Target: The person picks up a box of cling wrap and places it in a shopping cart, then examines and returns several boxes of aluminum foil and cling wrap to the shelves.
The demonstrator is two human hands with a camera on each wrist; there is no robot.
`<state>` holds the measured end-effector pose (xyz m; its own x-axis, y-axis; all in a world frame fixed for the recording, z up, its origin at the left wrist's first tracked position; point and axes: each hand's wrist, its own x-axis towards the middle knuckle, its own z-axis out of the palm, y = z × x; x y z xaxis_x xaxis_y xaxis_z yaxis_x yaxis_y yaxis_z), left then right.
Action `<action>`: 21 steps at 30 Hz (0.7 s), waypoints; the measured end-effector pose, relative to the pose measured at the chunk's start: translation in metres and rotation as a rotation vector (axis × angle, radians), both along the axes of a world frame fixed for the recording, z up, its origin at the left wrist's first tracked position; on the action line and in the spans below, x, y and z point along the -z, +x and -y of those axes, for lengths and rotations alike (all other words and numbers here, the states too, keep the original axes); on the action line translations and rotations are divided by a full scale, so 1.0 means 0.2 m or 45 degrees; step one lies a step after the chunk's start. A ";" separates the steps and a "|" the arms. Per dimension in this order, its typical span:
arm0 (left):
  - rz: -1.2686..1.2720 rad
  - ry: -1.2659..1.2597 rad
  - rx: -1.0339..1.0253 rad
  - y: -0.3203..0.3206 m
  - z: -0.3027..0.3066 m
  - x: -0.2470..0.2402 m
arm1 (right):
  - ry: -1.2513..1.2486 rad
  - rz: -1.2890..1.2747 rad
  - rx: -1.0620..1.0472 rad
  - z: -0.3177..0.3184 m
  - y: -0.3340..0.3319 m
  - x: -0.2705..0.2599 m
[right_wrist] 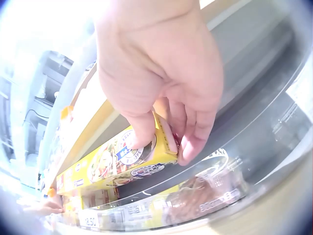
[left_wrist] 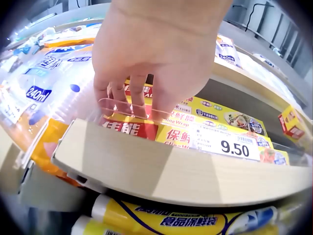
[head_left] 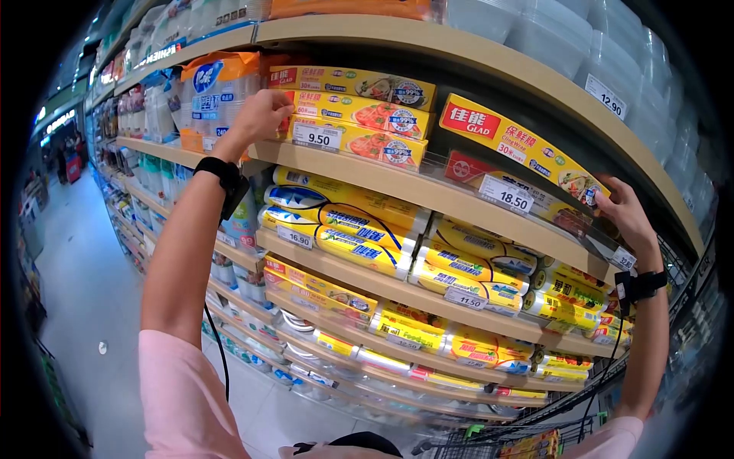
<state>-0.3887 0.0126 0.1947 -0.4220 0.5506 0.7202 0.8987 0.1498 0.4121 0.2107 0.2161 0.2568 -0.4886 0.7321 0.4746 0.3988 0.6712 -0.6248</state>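
My left hand (head_left: 264,118) (left_wrist: 156,63) is at the left end of several stacked yellow cling wrap boxes (head_left: 359,111) (left_wrist: 195,117). Its fingers bend down behind the clear shelf lip and grip a box end there; the fingertips are partly hidden. With thumb and fingers, my right hand (head_left: 631,218) (right_wrist: 166,73) pinches the right end of another yellow box (head_left: 520,145) (right_wrist: 112,159). This box is tilted, its left end higher in the head view, above a red box (head_left: 466,168) on the same shelf.
Price tags line the wooden shelf edge (head_left: 367,164). Left of the stack are packs of plastic cups (head_left: 218,96). Rolls of yellow bags (head_left: 344,229) fill the shelf below, clear containers (head_left: 550,38) the one above. A cart (head_left: 489,442) stands at the bottom right.
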 end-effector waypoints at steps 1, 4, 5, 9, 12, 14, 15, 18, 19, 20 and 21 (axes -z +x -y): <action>0.002 0.008 0.009 0.01 -0.01 0.01 | 0.042 0.025 -0.034 0.03 -0.04 -0.01; 0.012 0.012 0.094 -0.02 0.01 0.02 | 0.096 0.078 -0.127 0.14 -0.23 -0.04; 0.018 0.036 0.110 -0.04 0.00 0.02 | 0.071 0.078 -0.154 0.17 -0.29 -0.04; 0.052 0.082 0.217 -0.07 0.01 0.03 | 0.005 0.053 -0.177 0.28 -0.50 -0.05; 0.080 0.004 0.253 -0.06 0.05 0.04 | -0.007 0.050 -0.186 0.27 -0.57 -0.05; -0.053 0.038 0.236 -0.10 0.03 0.06 | 0.004 0.067 -0.175 0.28 -0.60 -0.07; -0.119 0.057 0.226 -0.10 0.03 0.07 | 0.022 0.083 -0.162 0.31 -0.61 -0.07; -0.134 0.067 0.232 -0.10 0.04 0.10 | 0.019 0.101 -0.136 0.34 -0.64 -0.07; -0.121 0.073 0.243 -0.10 0.03 0.11 | 0.011 0.100 -0.130 0.34 -0.65 -0.07; -0.110 0.079 0.251 -0.10 0.03 0.12 | 0.009 0.092 -0.122 0.34 -0.65 -0.07; -0.098 0.082 0.260 -0.11 0.03 0.12 | 0.005 0.083 -0.113 0.33 -0.66 -0.07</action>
<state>-0.4098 0.0072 0.1717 -0.2488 0.5707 0.7826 0.9370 -0.0628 0.3437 0.0792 0.1509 0.2706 -0.5816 0.6828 0.4422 0.3772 0.7080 -0.5970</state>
